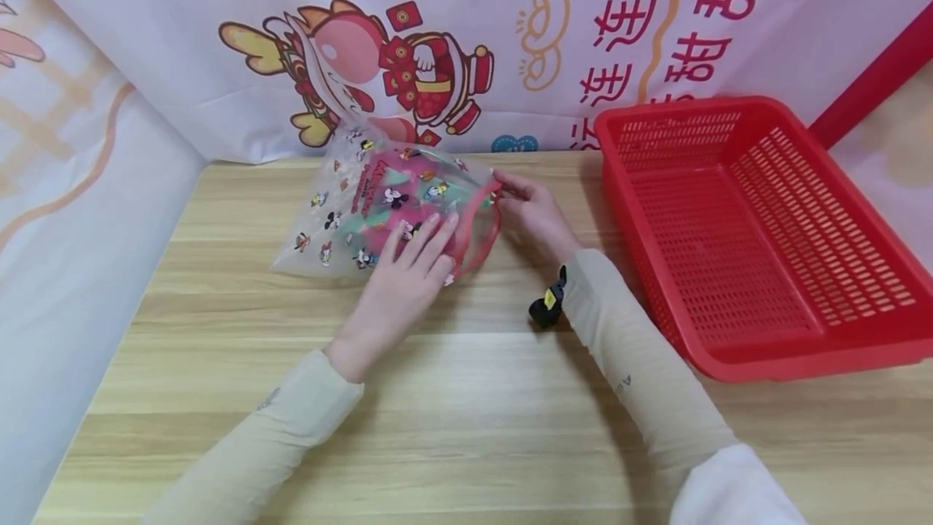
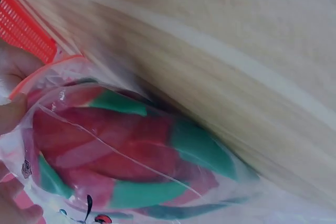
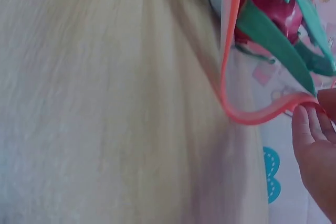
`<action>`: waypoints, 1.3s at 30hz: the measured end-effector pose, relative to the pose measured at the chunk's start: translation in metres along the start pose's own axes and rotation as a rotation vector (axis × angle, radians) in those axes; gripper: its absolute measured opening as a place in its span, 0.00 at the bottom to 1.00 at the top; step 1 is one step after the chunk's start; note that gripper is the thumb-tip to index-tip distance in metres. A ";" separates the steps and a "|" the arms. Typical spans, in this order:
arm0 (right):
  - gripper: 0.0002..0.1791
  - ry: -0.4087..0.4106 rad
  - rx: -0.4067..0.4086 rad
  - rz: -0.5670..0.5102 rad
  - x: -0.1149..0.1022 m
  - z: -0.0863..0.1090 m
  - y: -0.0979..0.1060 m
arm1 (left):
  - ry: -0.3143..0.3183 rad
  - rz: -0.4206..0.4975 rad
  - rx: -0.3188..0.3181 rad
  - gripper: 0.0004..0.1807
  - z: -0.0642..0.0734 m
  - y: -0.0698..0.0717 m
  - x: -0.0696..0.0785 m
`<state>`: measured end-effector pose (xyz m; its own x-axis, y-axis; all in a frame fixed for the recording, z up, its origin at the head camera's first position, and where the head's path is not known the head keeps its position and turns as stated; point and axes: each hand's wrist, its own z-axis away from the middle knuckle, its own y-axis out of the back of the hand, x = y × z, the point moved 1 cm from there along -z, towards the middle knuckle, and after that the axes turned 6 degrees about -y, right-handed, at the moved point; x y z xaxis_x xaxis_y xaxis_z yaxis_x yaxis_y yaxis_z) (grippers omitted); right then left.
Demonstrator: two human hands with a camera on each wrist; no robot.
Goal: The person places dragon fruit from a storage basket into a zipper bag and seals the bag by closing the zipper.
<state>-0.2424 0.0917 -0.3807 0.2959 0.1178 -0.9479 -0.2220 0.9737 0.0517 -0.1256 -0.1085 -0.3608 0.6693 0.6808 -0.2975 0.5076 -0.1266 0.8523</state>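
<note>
A clear plastic zip bag (image 1: 331,193) printed with cartoon figures lies at the back of the table, its red-edged mouth gaping to the right. Inside it, the left wrist view shows a red dragon fruit (image 2: 121,135) with green scales. My left hand (image 1: 397,286) rests on the bag's upper side near the mouth, its fingers fairly straight. At the far corner of the mouth, my right hand (image 1: 535,213) pinches the red edge between thumb and fingers. The right wrist view shows this red edge (image 3: 257,116) curving away from the fingertips.
To the right stands a red perforated plastic basket (image 1: 729,367), beside my right forearm. A printed white cloth (image 1: 240,104) hangs behind the table (image 1: 452,411). A small black device (image 1: 547,310) is strapped to my right wrist.
</note>
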 end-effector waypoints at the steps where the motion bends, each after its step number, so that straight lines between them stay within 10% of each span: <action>1: 0.27 0.014 0.018 0.008 -0.001 0.000 -0.001 | 0.004 -0.005 0.030 0.08 0.001 0.001 -0.001; 7: 0.22 0.031 0.175 0.012 -0.008 0.003 -0.002 | 0.026 0.014 0.246 0.03 0.005 0.010 -0.008; 15: 0.16 0.185 0.377 0.174 -0.032 0.012 0.000 | 0.229 0.124 0.449 0.08 -0.005 0.037 -0.024; 27: 0.15 0.157 0.511 0.528 -0.095 0.040 0.012 | 0.735 0.501 0.615 0.19 -0.022 0.072 -0.071; 39: 0.13 0.125 0.312 0.129 -0.137 0.075 0.029 | 0.915 0.903 0.781 0.12 -0.024 0.084 -0.092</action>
<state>-0.2200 0.1184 -0.2260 0.1640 0.2381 -0.9573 0.0498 0.9672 0.2491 -0.1577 -0.1639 -0.2518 0.4954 0.3316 0.8029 0.4715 -0.8789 0.0721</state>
